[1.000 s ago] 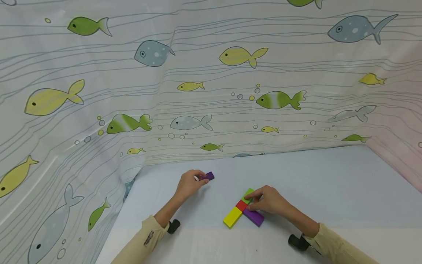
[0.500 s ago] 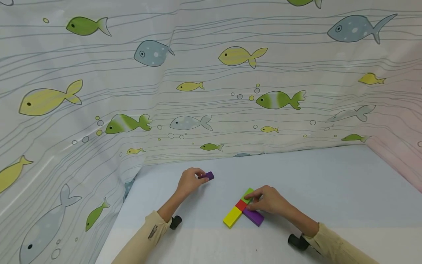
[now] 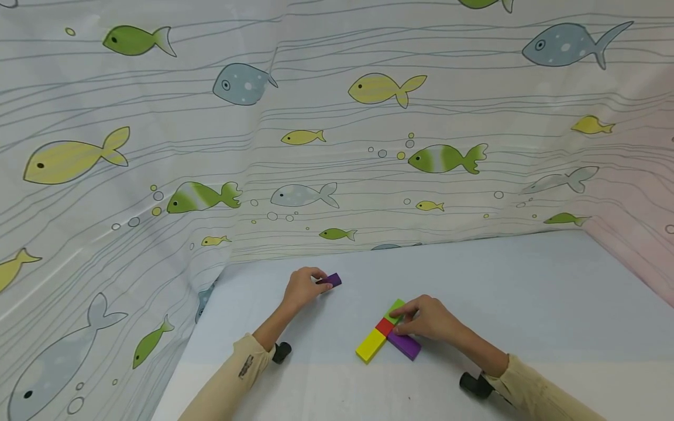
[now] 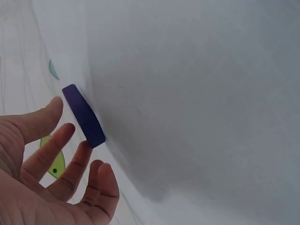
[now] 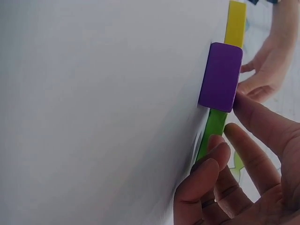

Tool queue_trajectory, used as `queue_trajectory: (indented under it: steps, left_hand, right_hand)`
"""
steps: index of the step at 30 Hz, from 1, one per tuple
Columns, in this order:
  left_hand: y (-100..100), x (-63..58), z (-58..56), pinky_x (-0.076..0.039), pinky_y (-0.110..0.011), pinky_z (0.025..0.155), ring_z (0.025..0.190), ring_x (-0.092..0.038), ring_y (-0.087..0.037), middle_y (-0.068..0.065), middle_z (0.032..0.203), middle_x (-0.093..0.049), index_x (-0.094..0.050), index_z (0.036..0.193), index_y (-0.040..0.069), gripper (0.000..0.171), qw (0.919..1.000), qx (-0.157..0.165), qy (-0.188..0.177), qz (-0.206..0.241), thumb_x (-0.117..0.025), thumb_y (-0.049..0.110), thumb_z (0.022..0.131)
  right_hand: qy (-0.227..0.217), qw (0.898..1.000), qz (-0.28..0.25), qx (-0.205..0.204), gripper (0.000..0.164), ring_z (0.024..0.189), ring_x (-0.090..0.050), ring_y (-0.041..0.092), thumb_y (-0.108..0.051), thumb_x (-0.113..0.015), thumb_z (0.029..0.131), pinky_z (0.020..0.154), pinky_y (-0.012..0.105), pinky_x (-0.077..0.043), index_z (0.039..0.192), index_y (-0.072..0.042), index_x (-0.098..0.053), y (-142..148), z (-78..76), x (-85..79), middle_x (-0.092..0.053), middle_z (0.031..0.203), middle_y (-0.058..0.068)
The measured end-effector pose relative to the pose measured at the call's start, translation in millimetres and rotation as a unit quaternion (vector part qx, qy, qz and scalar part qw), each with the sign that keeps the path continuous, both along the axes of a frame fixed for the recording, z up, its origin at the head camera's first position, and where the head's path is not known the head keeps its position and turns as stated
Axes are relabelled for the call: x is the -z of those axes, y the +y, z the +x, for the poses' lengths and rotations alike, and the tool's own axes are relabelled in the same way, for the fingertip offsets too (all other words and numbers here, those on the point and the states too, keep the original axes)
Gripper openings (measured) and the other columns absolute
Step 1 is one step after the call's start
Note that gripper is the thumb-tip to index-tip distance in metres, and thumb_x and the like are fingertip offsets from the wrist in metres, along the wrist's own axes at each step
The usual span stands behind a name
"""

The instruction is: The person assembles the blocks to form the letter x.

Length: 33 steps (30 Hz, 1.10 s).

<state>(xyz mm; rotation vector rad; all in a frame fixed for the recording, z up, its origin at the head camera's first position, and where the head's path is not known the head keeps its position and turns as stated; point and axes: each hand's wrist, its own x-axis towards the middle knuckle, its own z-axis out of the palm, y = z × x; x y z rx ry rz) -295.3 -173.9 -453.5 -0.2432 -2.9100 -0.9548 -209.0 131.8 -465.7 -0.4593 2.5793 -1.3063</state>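
Note:
At the back left of the table, my left hand [image 3: 304, 289] holds a small purple block [image 3: 333, 280] by its left end, between thumb and fingers. The left wrist view shows that purple block [image 4: 85, 116] at the fingertips, close to the white surface. My right hand [image 3: 434, 318] is at a group of touching blocks, pinching the green block [image 3: 396, 307] with index finger and thumb. A red block [image 3: 384, 327] and a yellow block [image 3: 371, 346] continue in line with it. Another purple block [image 3: 404, 345] branches off toward the lower right; the thumb touches its inner end.
The blocks lie on a white tabletop [image 3: 316, 374]. Behind and to the left hangs a pale curtain [image 3: 326, 169] printed with fish, meeting the table's back edge. A black wrist camera [image 3: 475, 386] sits under the right wrist, another camera [image 3: 281, 352] under the left.
The left fingers have settled around the purple block and the left sleeve has shifted slightly right. My right hand and the block group stay put. The curtain at left is drifting left.

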Motion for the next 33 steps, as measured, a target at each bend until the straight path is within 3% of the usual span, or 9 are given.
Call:
queue_trajectory:
  steps: [19, 33]
  left_hand:
    - [-1.8, 3.2, -2.1, -0.046, -0.044, 0.084, 0.095, -0.061, -0.027, -0.006, 0.102, -0.071, -0.075, 0.099, 0.007, 0.024, 0.9991, -0.002, -0.024, 0.034, -0.081, 0.004, 0.077]
    - [-3.4, 5.0, -1.5, -0.048, -0.041, 0.079, 0.092, -0.060, -0.024, -0.005, 0.099, -0.070, -0.075, 0.099, 0.008, 0.023, 0.9987, -0.002, -0.027, 0.042, -0.080, 0.004, 0.077]
  right_hand:
    - [-0.007, 1.000, -0.003, 0.001, 0.031, 0.062, -0.047, 0.014, -0.022, -0.084, 0.077, 0.050, 0.022, -0.033, 0.107, -0.014, -0.078, -0.2, 0.5, -1.2, -0.058, 0.075, -0.001]
    - [-0.007, 1.000, 0.010, 0.011, 0.031, 0.065, -0.048, 0.015, -0.022, -0.085, 0.077, 0.052, 0.022, -0.034, 0.106, -0.017, -0.078, -1.5, 1.8, -0.7, -0.058, 0.074, -0.002]
